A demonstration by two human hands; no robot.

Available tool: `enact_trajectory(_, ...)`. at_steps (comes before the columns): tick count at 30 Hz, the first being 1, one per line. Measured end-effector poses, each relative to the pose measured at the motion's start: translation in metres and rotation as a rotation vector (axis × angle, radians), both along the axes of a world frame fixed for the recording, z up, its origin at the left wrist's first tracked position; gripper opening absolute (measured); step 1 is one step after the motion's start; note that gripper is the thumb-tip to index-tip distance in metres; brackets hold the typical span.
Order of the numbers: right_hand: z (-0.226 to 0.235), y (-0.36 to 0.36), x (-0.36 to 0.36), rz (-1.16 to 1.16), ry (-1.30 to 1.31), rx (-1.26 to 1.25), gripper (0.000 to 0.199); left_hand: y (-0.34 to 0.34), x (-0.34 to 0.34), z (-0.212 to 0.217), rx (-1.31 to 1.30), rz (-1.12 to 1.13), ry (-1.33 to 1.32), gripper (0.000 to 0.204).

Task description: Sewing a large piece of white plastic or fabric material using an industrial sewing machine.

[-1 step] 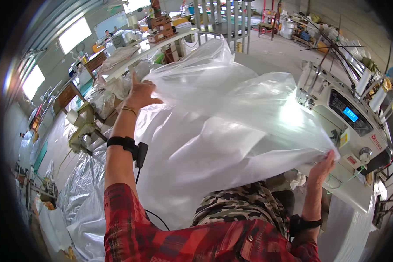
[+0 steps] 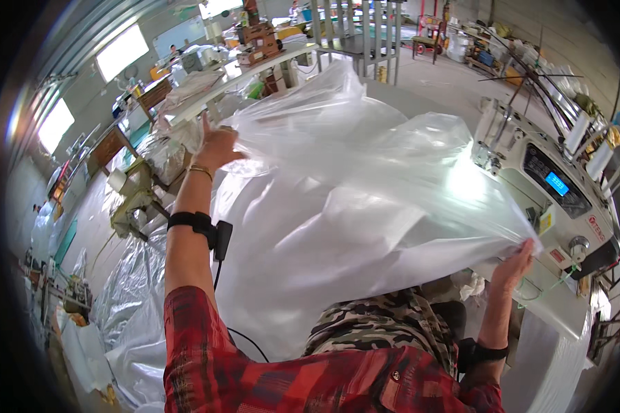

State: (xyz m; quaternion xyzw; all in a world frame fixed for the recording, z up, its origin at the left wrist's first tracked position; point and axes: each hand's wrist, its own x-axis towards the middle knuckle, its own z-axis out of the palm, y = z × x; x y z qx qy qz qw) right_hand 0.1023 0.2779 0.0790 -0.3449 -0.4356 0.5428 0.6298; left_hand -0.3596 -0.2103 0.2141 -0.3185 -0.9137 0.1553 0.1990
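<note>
A large translucent white plastic sheet [image 2: 317,220] spreads over the work surface and drapes across my lap in loose folds. Along its far left edge, my left hand [image 2: 218,147] lies against the film with the index finger stretched out and the thumb apart; the fingertips on the sheet's side are partly hard to make out. At the near right, my right hand [image 2: 513,267] pinches the sheet's edge between thumb and fingers, just beside the sewing machine [image 2: 554,182]. The film between my hands is pulled into long creases, and a bright lamp glows through it near the machine's needle end.
Thread cones [image 2: 577,131] stand behind the machine. Crumpled clear plastic [image 2: 127,303] heaps at the left. A long white table [image 2: 282,58] and a grey metal frame [image 2: 358,45] stand at the back. A wooden stool [image 2: 427,45] is farther right.
My left hand has shifted slightly left along the sheet's edge. The right hand keeps its pinch, and the whole view has turned a little.
</note>
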Motion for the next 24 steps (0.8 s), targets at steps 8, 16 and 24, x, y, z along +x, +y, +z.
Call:
enact_trajectory(8,-0.016,0.031,-0.009,0.012,-0.249,-0.065,0.046,-0.058,-0.043,0.032,0.932,-0.076,-0.052,0.046)
enact_trajectory(16,-0.011,0.037,-0.002,0.156,-0.187,-0.049,0.05,-0.017,0.081,-0.036,2.191,-0.337,-0.176,0.054)
enact_trajectory(24,-0.016,0.043,-0.002,0.055,-0.321,-0.011,0.053,-0.019,0.055,-0.102,1.362,-0.091,-0.271,0.031)
